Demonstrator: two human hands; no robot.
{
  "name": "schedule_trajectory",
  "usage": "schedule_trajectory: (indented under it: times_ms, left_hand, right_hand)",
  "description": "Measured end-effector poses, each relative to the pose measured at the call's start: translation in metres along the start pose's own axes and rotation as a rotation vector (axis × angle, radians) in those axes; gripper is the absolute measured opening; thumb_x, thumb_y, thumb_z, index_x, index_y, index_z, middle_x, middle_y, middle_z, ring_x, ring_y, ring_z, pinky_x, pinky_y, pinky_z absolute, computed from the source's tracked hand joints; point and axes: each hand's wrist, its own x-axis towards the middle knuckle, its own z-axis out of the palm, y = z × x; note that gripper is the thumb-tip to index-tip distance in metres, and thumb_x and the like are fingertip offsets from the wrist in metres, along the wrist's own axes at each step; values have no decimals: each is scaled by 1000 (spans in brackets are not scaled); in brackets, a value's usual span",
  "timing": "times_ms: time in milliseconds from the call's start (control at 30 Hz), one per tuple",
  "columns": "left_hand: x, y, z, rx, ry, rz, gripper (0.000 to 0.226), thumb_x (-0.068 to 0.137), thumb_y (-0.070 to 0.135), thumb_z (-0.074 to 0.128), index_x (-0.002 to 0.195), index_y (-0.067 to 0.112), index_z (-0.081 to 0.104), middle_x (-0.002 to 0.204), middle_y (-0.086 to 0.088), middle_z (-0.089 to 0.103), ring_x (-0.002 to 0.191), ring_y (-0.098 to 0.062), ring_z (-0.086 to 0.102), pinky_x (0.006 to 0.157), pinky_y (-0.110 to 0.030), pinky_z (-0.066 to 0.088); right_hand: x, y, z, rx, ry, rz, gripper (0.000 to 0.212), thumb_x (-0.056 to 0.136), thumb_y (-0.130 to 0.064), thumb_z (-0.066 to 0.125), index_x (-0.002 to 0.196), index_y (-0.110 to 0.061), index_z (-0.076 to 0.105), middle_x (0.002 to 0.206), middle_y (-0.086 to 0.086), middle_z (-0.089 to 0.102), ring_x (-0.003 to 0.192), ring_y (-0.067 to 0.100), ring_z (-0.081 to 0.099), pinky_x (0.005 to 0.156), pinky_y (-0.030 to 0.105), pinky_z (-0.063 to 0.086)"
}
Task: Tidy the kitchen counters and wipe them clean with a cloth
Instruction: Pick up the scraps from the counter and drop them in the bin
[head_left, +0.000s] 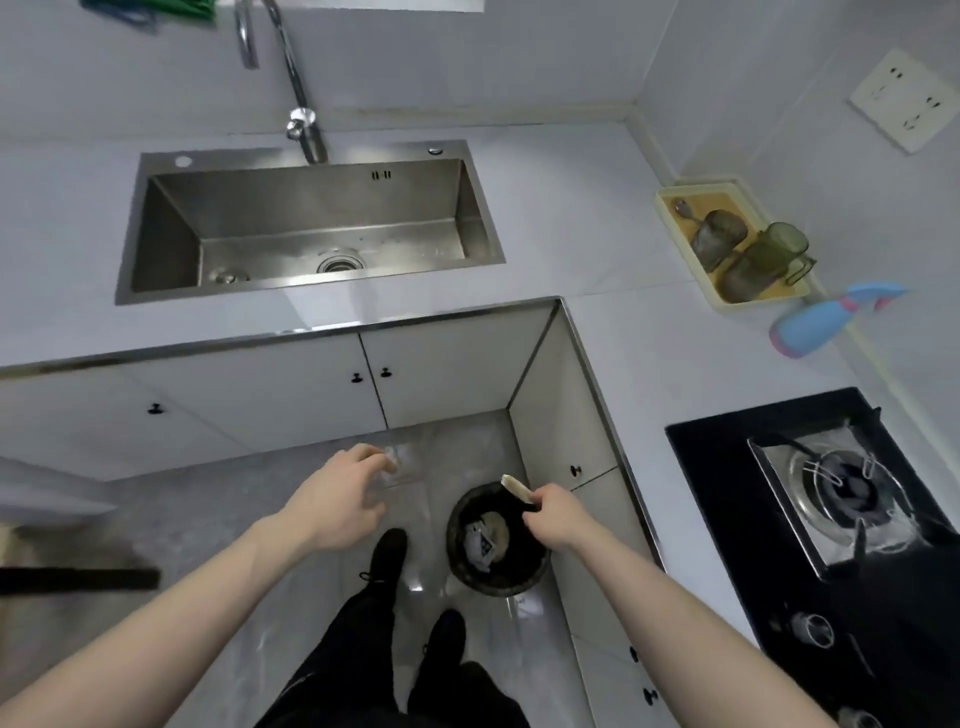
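Observation:
My right hand (553, 517) pinches a small pale flat piece of rubbish (514, 487) over the rim of a round black waste bin (467, 569) on the floor. Wrappers and paper lie inside the bin. My left hand (337, 501) is held left of the bin at the same height, and its fingertips grip a clear, see-through item (392, 460) that is hard to make out. The L-shaped white counter (597, 244) runs along the back and down the right side. No cloth is in view.
A steel sink (150, 239) with a tall tap (291, 78) sits in the back counter. At the right stand a yellow tray (667, 205) with glass mugs, a blue spray bottle (815, 325) and a black gas hob (727, 457). White cabinet doors (260, 389) are shut. My feet stand on grey floor.

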Motion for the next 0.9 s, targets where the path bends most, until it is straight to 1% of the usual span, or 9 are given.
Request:
schedule_trajectory:
  times_ms: [33,100,167,200,333,433,567,800,900]
  left_hand:
    - [-16,-8,6,-6,-5,-28,50,83,29,63,133,29,57,141,8,48,126,-20,48,105,-35,45]
    - [-40,-21,14,-12,-7,-69,50,84,31,63,133,30,56,140,9,47,127,-19,48,106,-34,44]
    - [-62,-35,20,-13,0,-111,49,85,31,63,134,30,55,141,9,46,128,-18,47,106,-32,43]
    - [-75,-44,23,-17,4,-135,49,86,31,63,134,29,55,141,9,46,128,-17,47,105,-32,43]
    - [-121,-81,33,-50,21,-211,50,85,33,62,134,30,55,140,9,47,129,-18,48,106,-36,44]
    - [-158,-116,34,-68,47,-256,50,86,33,62,135,31,55,140,10,47,129,-16,48,105,-36,45]
    - [-214,-184,26,-89,114,-309,49,85,31,63,133,28,57,138,8,50,129,-17,50,106,-33,43]
    - [-317,-303,9,-128,162,-443,46,89,33,60,134,25,56,136,6,47,124,-21,53,101,-39,48]
    - [-347,-346,2,-182,197,-504,49,87,35,61,133,22,57,137,4,46,122,-20,54,101,-37,49]
  right_hand:
    - [5,2,10,-24,-30,-3,42,79,-31,56,115,-12,68,101,8,71,97,27,68,76,28,50]
    - [8,3,24,-65,-82,-15,58,78,-33,54,129,-8,62,132,12,62,120,29,60,92,28,48]
    - [1,-6,36,-101,-135,-41,62,90,-29,52,147,-6,48,161,11,31,146,24,36,115,28,32]
    - [-9,-16,43,-121,-151,-63,59,96,-25,51,151,-6,42,165,9,21,151,22,26,118,25,24]
    - [-44,-64,74,-105,-143,-161,57,100,-19,52,153,-7,37,167,6,13,152,19,23,119,24,18]
    - [-70,-116,106,-113,-134,-287,59,99,-28,55,154,-13,39,167,1,16,149,18,29,121,25,20]
    - [-115,-212,170,-149,-127,-471,59,99,-32,55,155,-22,35,166,-6,18,150,13,25,117,22,18]
    - [-184,-349,281,-119,-85,-601,60,98,-26,56,154,-20,35,165,-2,21,151,12,23,110,11,12]
    - [-203,-388,311,-138,-89,-616,61,97,-25,57,155,-19,35,165,-1,21,151,14,24,113,15,15]
